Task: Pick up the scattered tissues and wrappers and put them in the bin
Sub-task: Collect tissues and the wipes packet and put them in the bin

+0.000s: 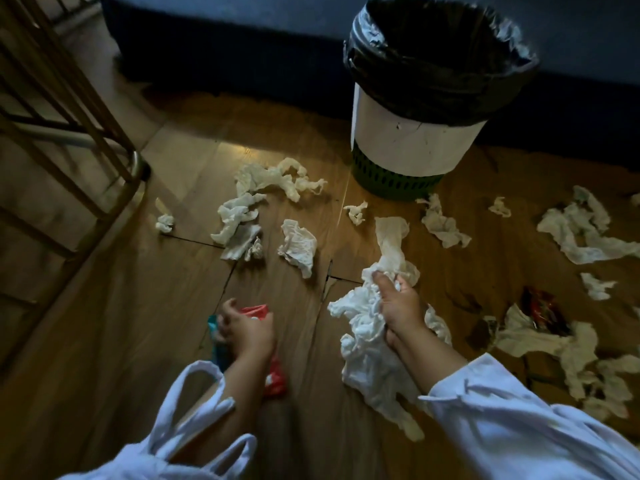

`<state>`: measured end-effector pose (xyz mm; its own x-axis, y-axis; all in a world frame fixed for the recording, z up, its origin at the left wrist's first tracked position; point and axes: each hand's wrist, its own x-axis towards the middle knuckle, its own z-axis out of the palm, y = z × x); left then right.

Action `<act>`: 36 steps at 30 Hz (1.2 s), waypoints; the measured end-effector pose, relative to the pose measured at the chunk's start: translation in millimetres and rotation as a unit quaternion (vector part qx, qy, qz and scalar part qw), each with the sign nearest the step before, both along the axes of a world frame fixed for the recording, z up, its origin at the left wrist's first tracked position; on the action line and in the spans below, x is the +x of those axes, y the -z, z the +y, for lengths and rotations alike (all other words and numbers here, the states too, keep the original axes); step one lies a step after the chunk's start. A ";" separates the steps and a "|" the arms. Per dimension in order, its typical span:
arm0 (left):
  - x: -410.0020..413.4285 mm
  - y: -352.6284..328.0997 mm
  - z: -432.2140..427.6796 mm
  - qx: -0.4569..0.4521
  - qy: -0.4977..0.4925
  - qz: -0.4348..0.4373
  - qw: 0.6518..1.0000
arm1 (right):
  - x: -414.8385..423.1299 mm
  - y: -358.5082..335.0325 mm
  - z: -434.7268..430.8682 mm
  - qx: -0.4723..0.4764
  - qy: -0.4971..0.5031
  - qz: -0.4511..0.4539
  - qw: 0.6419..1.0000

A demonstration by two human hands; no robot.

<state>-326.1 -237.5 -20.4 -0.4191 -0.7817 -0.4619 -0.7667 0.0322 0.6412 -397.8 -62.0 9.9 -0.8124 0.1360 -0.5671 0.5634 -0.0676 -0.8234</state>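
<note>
Wooden floor (284, 393) boards take up most of the view, dim and warm-toned, with a dark piece of furniture (225, 46) along the far edge and a slatted wooden frame (62, 109) at the left. Next in size is the bin (426, 109), upright at the far side of the floor, its black liner (440, 53) folded over the rim and its mouth open. Tissues lie scattered across the boards: a loose cluster (249, 216) left of the bin, a bigger drift (585, 233) well to the right, more (554, 341) at the near right around a dark wrapper (543, 310).

Both hands are loaded. The right hand (401, 306), grip closed, holds a large wad of white tissue (367, 327) that trails down toward the floor. The left hand (242, 330) is closed on a red wrapper (273, 372), with something teal (216, 337) pressed beside it; whether that piece is gripped too I cannot tell.

The likely step is carrying these to the bin. To do it well, bunch the hanging tails of the wad up into the palm first, so nothing drops on the way. Bring each hand directly over the open mouth before letting go, and release low inside the liner, since light tissue drifts. Avoid knocking the rim, as the bin looks light.
</note>
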 end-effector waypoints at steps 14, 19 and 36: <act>3.1 -23.8 -23.5 0.083 0.030 0.063 0.994 | -5.3 -32.9 1.5 -0.053 0.038 0.044 0.997; -50.1 -105.2 -15.1 0.242 0.011 0.211 0.947 | -56.8 -105.8 15.1 -0.041 0.072 0.120 0.989; -213.9 -293.0 37.1 0.342 0.093 0.297 0.886 | -294.8 -254.5 37.9 0.079 0.127 0.319 0.936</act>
<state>-540.0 -200.4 272.6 -0.8398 -0.2946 -0.4560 -0.3097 -0.4298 0.8481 -692.6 -24.1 264.4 -0.9091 0.4112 0.0661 -0.0638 0.0192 -0.9978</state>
